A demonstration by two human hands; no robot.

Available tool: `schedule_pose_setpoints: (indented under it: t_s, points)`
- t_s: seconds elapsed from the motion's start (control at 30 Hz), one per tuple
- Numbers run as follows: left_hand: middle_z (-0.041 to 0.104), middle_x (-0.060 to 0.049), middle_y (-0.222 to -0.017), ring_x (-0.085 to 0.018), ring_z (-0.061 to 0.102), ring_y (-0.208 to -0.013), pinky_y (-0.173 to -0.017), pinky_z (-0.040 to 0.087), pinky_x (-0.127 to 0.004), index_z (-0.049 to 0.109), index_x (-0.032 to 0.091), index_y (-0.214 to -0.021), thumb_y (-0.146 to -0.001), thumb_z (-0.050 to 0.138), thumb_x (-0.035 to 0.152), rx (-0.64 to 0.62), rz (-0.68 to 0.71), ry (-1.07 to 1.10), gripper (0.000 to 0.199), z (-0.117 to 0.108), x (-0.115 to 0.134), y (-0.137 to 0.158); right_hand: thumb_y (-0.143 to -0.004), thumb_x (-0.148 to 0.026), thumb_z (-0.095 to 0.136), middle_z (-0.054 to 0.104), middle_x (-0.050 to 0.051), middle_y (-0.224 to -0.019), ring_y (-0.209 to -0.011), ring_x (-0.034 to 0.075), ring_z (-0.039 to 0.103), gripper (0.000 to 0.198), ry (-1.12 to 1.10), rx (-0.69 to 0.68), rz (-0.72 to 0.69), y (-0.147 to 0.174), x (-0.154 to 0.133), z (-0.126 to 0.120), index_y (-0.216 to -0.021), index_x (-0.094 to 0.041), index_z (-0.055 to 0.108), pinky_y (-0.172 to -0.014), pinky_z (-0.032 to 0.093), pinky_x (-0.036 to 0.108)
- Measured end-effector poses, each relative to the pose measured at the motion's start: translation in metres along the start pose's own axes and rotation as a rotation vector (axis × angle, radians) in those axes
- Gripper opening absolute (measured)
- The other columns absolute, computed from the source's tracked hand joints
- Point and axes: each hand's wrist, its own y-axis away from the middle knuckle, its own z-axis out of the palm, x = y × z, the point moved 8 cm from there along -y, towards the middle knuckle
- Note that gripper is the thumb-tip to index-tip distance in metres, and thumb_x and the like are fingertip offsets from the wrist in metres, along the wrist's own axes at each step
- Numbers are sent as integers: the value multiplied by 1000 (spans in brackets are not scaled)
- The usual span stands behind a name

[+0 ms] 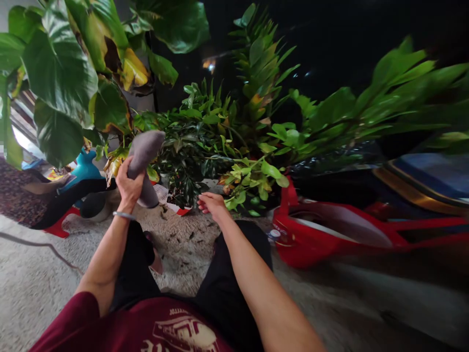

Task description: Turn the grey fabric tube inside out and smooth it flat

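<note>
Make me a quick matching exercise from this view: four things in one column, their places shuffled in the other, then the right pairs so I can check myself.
Things
1. grey object
2. wristband
3. red container
4. turquoise object

Places
A. right side of the picture
B. left side of the picture, below the large leaves
C. in the grip of the left hand
D. around the left wrist

Right pairs
1-C
2-D
3-A
4-B

My left hand (131, 185): higher, firmly gripping. My right hand (213, 203): lower, fingers (202, 197) loosely bent. Forearms (242, 249): extended.
</note>
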Motion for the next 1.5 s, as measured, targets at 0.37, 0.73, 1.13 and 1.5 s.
schedule_pose_setpoints:
  t_s: [0.37, 0.73, 1.13, 1.5]
  points:
    - [74, -7, -119, -28, 69, -114, -105, 53, -42, 70, 19, -118, -71, 71, 15, -296, -209, -48, 48, 15, -32, 116, -82, -18, 74, 67, -2, -53, -40, 11, 60, 13, 23, -3, -8, -5, 5, -5, -94, -13, 74, -36, 40, 16]
    - [71, -15, -128, -32, 65, -120, -111, 48, -50, 68, 14, -122, -69, 76, 10, -352, -263, -96, 53, 55, -31, 45, -85, -15, 68, 67, -2, -53, -40, 11, 60, 13, 20, 4, -26, -3, 1, 5, -97, -13, 72, -35, 38, 16]
    - [72, -6, -123, -25, 67, -116, -108, 51, -39, 68, 20, -125, -74, 72, 21, -61, -132, -13, 51, 10, -1, 21, -83, -15, 66, 64, -3, -52, -38, 9, 57, 7, 54, 13, -47, -6, 2, -2, -77, -15, 68, -36, 36, 15]
    - [76, -6, -120, -27, 71, -113, -105, 54, -41, 74, 20, -118, -67, 70, 13, -595, -176, 37, 52, 40, -16, 105, -75, -21, 67, 64, -3, -52, -41, 12, 58, 6, 91, 13, -94, -11, 2, -3, -78, -17, 71, -38, 37, 19]
